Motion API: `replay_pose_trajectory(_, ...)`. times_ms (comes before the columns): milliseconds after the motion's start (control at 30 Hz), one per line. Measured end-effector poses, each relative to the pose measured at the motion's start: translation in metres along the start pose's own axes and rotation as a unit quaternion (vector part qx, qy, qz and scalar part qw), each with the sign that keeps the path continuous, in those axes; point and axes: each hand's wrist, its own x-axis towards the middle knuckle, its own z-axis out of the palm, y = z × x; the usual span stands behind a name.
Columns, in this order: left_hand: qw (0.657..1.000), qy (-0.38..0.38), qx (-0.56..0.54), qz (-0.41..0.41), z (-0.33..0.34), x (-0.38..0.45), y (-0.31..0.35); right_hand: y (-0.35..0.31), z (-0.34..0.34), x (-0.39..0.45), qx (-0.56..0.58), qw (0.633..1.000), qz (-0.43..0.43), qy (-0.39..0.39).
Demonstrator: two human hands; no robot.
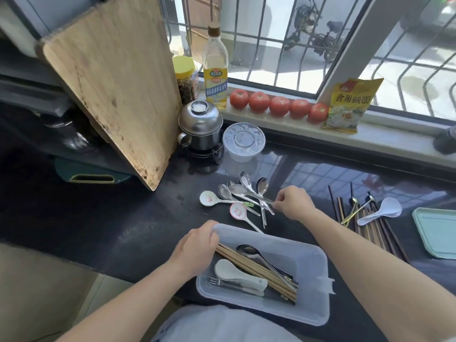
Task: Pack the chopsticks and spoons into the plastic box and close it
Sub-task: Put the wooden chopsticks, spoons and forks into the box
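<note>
1. At the near edge of the dark countertop (98, 218) sits the translucent plastic box (313, 287), open, with no lid on it.
2. Inside the box lie a bundle of light wooden chopsticks (256, 269), a long steel spoon (249, 251), a white ceramic spoon (237, 274) and a fork (222, 283).
3. The left hand (195, 248) grips the box's far left corner, fingers curled over the rim.
4. The right hand (293, 202) reaches just beyond the box and pinches the handle ends of the steel spoons (243, 190), which fan out on the counter to its left.
5. Two white spoons with red print (238, 212) lie beside that fan, the nearer one's handle touching the box's far rim.
6. To the right, well apart from the box, a pile of dark chopsticks (377, 233) lies under a white plastic spoon (385, 212) and a gold-coloured utensil (357, 211).
7. A pale green lid (436, 233) rests at the far right edge.
8. Farther back stand a wooden cutting board (111, 82), a steel pot (199, 127), an oil bottle (214, 70) and five tomatoes (278, 106) on the windowsill.
</note>
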Motion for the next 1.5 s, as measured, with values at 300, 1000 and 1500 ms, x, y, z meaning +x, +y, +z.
replay_pose_trajectory(300,0.999,0.019,-0.032,0.003,0.001,0.001,-0.002,-0.007,-0.048,-0.152,0.274,0.952,-0.106,-0.089)
replay_pose_trajectory(1000,0.999,0.01,-0.052,-0.001,-0.002,-0.004,0.002,-0.007,0.044,-0.173,-0.352,0.919,-0.043,-0.171)
replay_pose_trajectory(1500,0.998,0.018,0.065,-0.011,0.001,0.0,0.005,-0.036,0.019,-0.008,-0.089,0.996,0.006,-0.027)
